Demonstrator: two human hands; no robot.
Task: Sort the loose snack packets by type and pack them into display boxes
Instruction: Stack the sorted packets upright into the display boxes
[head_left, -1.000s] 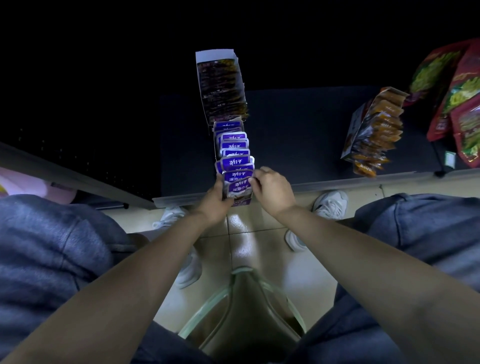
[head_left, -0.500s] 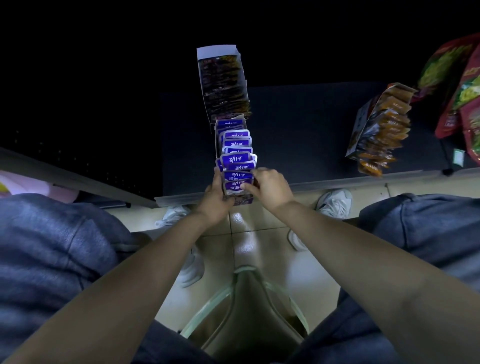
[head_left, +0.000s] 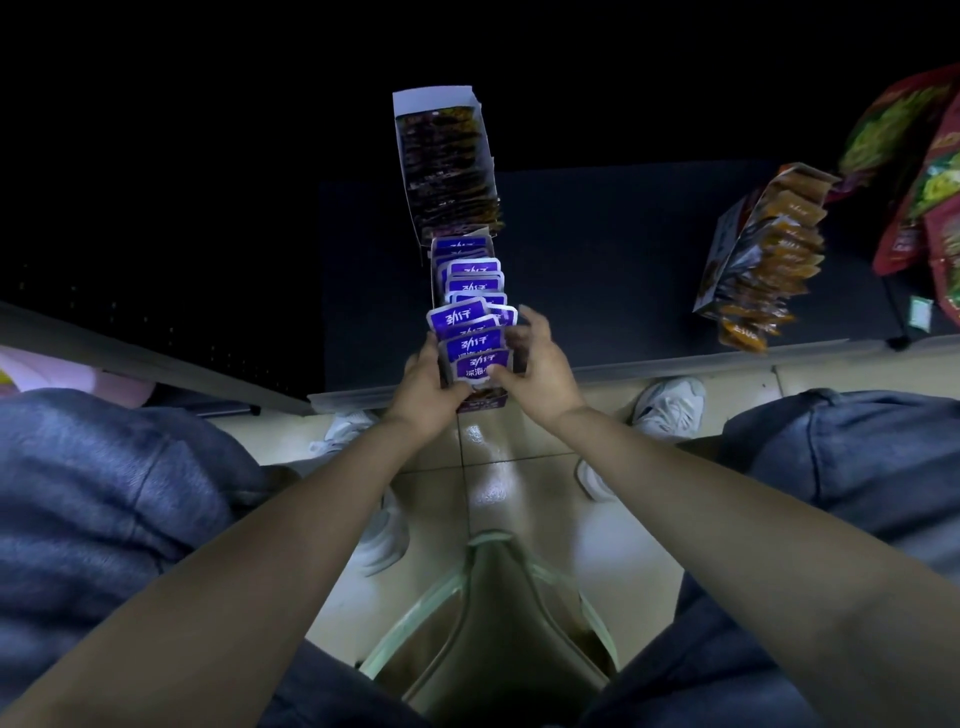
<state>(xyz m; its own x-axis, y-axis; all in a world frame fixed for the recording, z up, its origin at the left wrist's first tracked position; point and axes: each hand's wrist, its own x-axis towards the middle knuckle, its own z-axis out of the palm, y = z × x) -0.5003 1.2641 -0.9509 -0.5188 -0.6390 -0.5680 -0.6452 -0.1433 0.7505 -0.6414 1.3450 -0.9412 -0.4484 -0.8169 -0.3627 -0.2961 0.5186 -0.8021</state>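
A long narrow display box (head_left: 480, 402) stands at the near edge of the dark table, filled with a row of purple snack packets (head_left: 471, 306). My left hand (head_left: 428, 384) grips the near packets from the left side. On the right side, my right hand (head_left: 535, 371) holds the same bunch, thumb on the front packet and fingers spread along the row's right edge. The near packets fan up a little between the two hands. Behind this box stands a second display box of dark brown packets (head_left: 449, 161).
A third display box of orange-brown packets (head_left: 758, 265) leans at the table's right. Large red and green bags (head_left: 914, 171) lie at the far right. The table's front edge (head_left: 675, 364) runs left to right. Below are tiled floor, white shoes and my knees in blue jeans.
Both hands have shifted on the near purple packets: my right thumb has come round onto the front packet and its fingers have spread. The near packets now fan higher and tilt left.
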